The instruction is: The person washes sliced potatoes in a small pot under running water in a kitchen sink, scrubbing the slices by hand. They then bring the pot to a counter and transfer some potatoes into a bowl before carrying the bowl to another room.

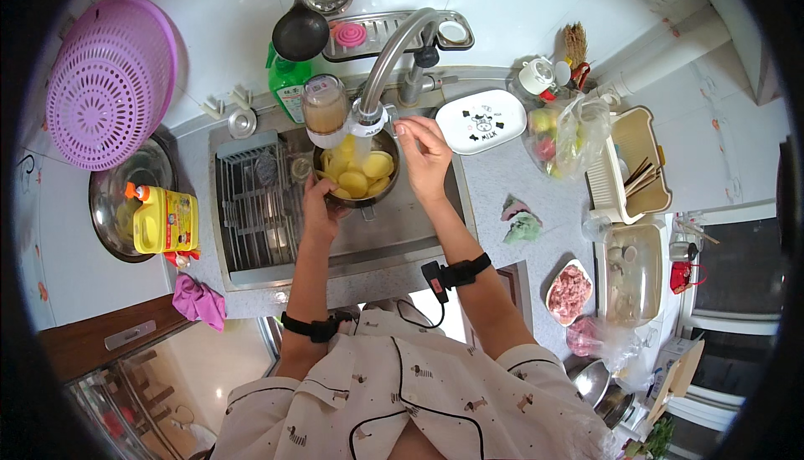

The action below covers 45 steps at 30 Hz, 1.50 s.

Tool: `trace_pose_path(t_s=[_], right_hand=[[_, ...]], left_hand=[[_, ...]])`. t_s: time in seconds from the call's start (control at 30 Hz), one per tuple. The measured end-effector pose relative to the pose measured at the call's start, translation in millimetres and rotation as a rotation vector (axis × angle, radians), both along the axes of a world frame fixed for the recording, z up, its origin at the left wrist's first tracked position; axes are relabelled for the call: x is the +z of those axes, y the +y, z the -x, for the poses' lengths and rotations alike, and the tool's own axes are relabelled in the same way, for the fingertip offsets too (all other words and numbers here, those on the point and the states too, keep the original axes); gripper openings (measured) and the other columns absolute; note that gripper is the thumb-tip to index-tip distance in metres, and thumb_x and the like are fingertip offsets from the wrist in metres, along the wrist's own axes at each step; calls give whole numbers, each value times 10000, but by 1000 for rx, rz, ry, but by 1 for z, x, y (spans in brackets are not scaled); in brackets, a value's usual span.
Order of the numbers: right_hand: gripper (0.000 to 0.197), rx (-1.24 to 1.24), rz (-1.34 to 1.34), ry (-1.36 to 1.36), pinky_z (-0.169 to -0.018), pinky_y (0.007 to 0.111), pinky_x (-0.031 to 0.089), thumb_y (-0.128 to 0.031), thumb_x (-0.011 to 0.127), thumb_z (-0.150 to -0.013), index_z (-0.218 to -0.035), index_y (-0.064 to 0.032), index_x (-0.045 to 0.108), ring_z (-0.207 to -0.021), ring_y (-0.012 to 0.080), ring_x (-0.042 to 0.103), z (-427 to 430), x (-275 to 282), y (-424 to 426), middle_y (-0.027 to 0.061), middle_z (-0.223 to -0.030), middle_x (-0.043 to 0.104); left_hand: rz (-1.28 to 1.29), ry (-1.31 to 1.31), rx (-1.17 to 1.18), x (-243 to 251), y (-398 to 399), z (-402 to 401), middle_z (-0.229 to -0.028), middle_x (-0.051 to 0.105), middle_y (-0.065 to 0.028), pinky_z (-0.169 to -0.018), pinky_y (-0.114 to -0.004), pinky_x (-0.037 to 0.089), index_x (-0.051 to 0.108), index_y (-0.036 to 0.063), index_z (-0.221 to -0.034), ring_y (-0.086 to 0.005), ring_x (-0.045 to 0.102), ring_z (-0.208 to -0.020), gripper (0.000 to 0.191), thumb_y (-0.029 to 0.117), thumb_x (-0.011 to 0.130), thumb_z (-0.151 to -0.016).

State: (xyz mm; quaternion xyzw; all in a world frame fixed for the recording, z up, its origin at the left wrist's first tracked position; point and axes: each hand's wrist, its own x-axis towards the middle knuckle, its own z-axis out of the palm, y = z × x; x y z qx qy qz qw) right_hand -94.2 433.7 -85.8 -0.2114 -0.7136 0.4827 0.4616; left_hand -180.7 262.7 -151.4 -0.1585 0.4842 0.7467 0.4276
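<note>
A metal bowl [396, 174] of yellow slices [353, 183], which look like potato, is in the sink under the faucet. My left hand [321, 208] grips the bowl's near left rim. Water seems to run into it from a white filter [367, 128] on the curved metal faucet [392, 51]; the filter's jar [325, 108] holds cloudy brownish liquid. At the filter's right side, my right hand [427, 155] has thumb and forefinger pinched at its small clear lever [392, 118]. The filter and jar hide the bowl's far left part.
A grey drain rack [257, 208] fills the sink's left side. Right of the sink lie a white tray [480, 122], bagged fruit [546, 133] and a dish of minced meat [569, 291]. A yellow detergent jug [166, 220] stands left; a black ladle [300, 32] hangs beside the faucet.
</note>
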Motion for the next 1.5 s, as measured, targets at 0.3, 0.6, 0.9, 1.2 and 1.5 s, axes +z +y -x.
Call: trace_pose_path(t_s=[0.3,0.6,0.9,1.2,1.5], right_hand=[[280,-13,226,-101,-872,258,487,-131,655,-961,-1226,-45,680,-966,148,612,-18,-10,-26,111,-1137,650],[874,262,1226,-449,-819,379,588,-442,720,-875,-1487,-22,258,-995,306,646,-41,-43,-76,226,-1321,486],[504,174,1098,-289,-560,318,584,-125,627,-893,-1303,34,381,-769,246,676,-21,-53,-74,193,-1112,591],[462,144,1200,-296,-570,318,620,-84,558,-923,-1318,39,352,-754,272,694,-40,-62,-50,220,-1117,604],[411,196,1335,-240,-584,327,618,-61,528,-920,-1308,8,410,-889,263,678,-44,-69,-50,154,-1106,613]], left_hand=[[29,11,-14,5,-10,1,-1095,602,-71,-677,-394,609,399,164,-1411,-225,653,-864,701,112,588,-738],[5,62,-45,-9,-19,3,-1183,556,-112,-750,-455,605,357,147,-1409,-300,638,-983,681,143,608,-776],[-105,-37,-78,-33,-22,8,-1178,526,-113,-716,-430,576,331,141,-1345,-279,610,-984,645,169,627,-773],[18,4,-412,-28,-21,22,-1089,626,-102,-734,-415,566,446,71,-1315,-257,647,-871,572,259,698,-838],[263,117,-336,-26,-21,29,-1278,517,-162,-836,-491,549,325,66,-1397,-321,625,-1012,718,296,727,-848]])
